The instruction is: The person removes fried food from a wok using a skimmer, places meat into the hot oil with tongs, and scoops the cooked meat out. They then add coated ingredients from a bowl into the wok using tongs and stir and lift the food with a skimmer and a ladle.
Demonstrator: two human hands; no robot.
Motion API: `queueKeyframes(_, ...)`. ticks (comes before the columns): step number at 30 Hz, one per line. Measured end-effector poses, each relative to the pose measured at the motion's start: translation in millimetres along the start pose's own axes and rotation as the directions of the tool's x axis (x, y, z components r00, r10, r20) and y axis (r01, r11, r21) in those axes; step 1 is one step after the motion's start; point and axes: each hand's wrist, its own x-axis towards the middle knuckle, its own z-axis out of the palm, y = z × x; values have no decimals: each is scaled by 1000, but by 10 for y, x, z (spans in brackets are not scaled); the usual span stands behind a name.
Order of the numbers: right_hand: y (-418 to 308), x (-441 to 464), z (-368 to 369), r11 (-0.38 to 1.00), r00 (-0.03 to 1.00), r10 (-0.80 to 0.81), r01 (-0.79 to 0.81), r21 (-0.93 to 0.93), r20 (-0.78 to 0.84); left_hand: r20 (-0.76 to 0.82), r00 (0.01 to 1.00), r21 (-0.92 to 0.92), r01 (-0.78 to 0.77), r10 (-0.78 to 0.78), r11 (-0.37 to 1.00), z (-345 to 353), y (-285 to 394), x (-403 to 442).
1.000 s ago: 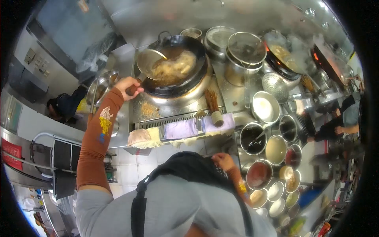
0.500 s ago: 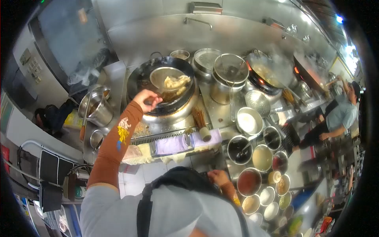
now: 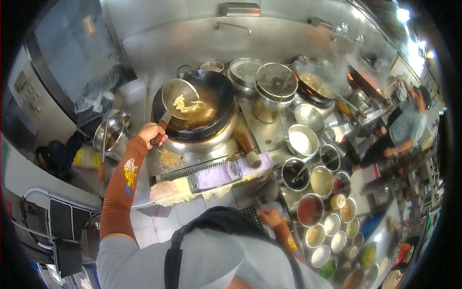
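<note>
My left hand (image 3: 153, 135) is closed round the wooden handle of a round mesh strainer (image 3: 174, 89). The strainer is tilted over the black wok (image 3: 225, 103) on the left burner. Pale yellowish food pieces (image 3: 180, 103) lie at its lower side, and more (image 3: 204, 114) are in brownish liquid in the wok. Down by my waist, beside the sauce containers, is my right hand (image 3: 270, 217). Its fingers look curled; whatever they hold, if anything, is too small or hidden to name.
A bamboo brush (image 3: 246, 147) lies right of the wok. Behind it, a strainer (image 3: 276, 79) rests on a steel pot (image 3: 267, 108). Several sauce containers (image 3: 310, 210) stand at right. Folded purple cloths (image 3: 214, 176) line the stove front. Another person (image 3: 406, 123) works at a far-right wok (image 3: 368, 79).
My left hand has moved left and slightly down, drawing the strainer left and tilting it. Food pieces that were heaped at the strainer are now partly spread in the wok.
</note>
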Motion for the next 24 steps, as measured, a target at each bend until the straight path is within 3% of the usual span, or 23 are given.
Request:
queueKeyframes(3, -99, -49, 112, 996, 998, 56, -57, 64, 18, 86, 990, -33, 117, -114, 993, -36, -6, -2)
queueKeyframes(6, -90, 21, 174, 999, 999, 2, 1, -53, 38, 201, 966, -156, 198, -165, 968, 74, -26, 138)
queueKeyframes(9, -250, 44, 244, 996, 998, -35, 39, -74, 54, 266, 958, -292, 188, -109, 938, 299, -76, 317)
queueKeyframes(12, -275, 98, 276, 991, 997, -57, 62, -115, 45, 317, 945, -284, 178, -83, 942, 558, 15, 67)
queueKeyframes(16, -230, 38, 316, 991, 999, -37, 42, -124, 40, 417, 905, -418, 278, -90, 865, 454, -4, 30)
queueKeyframes(17, -223, 31, 314, 991, 999, -32, 37, -127, 41, 433, 900, -400, 240, -48, 885, 424, -34, -7)
queueKeyframes(21, -300, -128, 357, 988, 998, 22, -12, -153, 62, 368, 928, -444, 123, 55, 887, 317, -29, -389)
queueKeyframes(24, -267, -92, 383, 985, 998, 53, -46, -166, 39, 377, 917, -625, 146, 133, 767, 195, -137, -677)
